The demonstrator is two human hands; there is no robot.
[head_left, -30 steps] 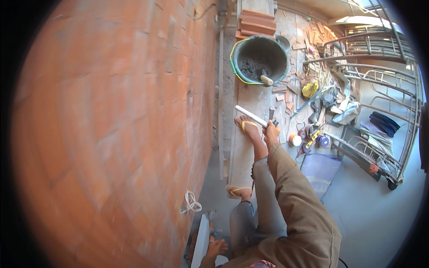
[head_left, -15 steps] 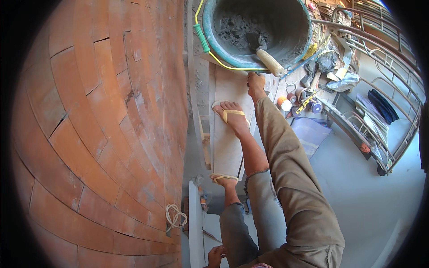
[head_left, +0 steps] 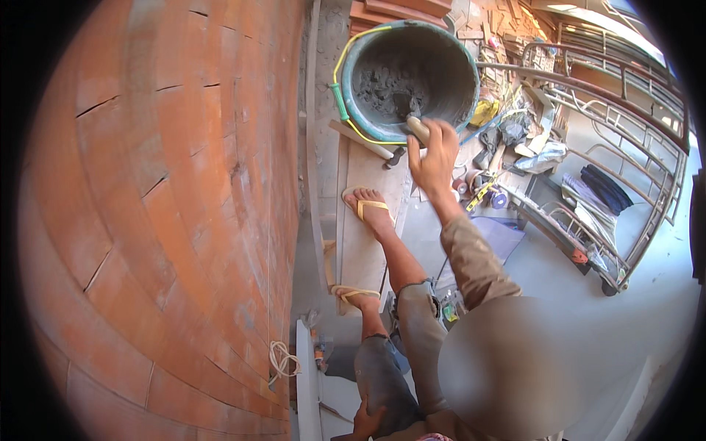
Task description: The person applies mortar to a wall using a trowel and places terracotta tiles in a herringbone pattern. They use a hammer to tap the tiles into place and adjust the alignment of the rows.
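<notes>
My right hand reaches to the near rim of a dark green bucket, its fingers wrapped round the pale wooden handle of a trowel. The trowel's blade sits in the wet grey mortar inside, partly hidden. A yellow wire handle with a green grip hangs along the bucket's left side. Just below the bucket lies what looks like a hammer, dark-headed with a pale shaft. Low in the picture, my left hand rests against my thigh, fingers lying along it, holding nothing.
I stand in yellow sandals on a narrow plank. A red brick wall rises on the left, with a loop of white cord by its foot. On the right are metal frames, plastic bags and a spool.
My right hand has left the dark object below the bucket's rim, moved up and closed on the trowel handle. The bucket appears lower and whole as the view shifted. My left hand stays low.
</notes>
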